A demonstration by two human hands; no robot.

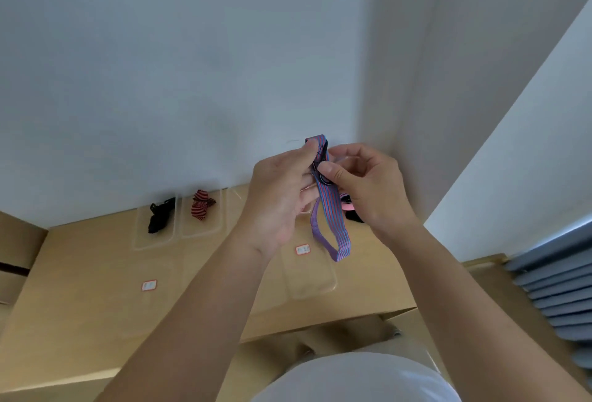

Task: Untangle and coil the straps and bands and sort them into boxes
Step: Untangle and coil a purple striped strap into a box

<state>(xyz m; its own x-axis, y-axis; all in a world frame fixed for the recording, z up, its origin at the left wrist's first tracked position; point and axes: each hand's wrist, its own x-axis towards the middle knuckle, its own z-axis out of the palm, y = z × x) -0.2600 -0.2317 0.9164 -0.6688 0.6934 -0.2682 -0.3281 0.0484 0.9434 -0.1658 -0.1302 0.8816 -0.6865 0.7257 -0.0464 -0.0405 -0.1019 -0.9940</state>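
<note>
Head view, nearest first: a white shirt (pixel 352 379) fills the bottom edge, and two bare forearms reach up from it to meet over the desk (pixel 80 257). The left hand (pixel 282 196) has its fingers curled round the upper part of a blue-and-red striped strap (pixel 330 206), with the thumb pressed along the strap's top fold. The right hand (pixel 368 187) pinches the same strap between thumb and forefinger, right at a dark metal ring (pixel 325 178) threaded on it; its other fingers are loosely bent and hold nothing. The strap is held in the air between the two hands, and a long loop of it hangs down below them, clear of the desk.

Under the hanging loop lies a clear plastic box (pixel 309 286) with a small red-edged label (pixel 302 249) at its far end. A second label (pixel 149 285) sits on the desk to the left of the left forearm. Just behind the right hand a bundle of pink and black bands (pixel 349 209) partly shows. Farther out, left of the left hand, two clear boxes stand side by side against the wall (pixel 160 65): one (pixel 141 241) holds a black strap (pixel 158 217), the other (pixel 198 230) a red-and-black striped strap (pixel 201 206). To the right of the right forearm are grey-blue slats (pixel 560 283).
</note>
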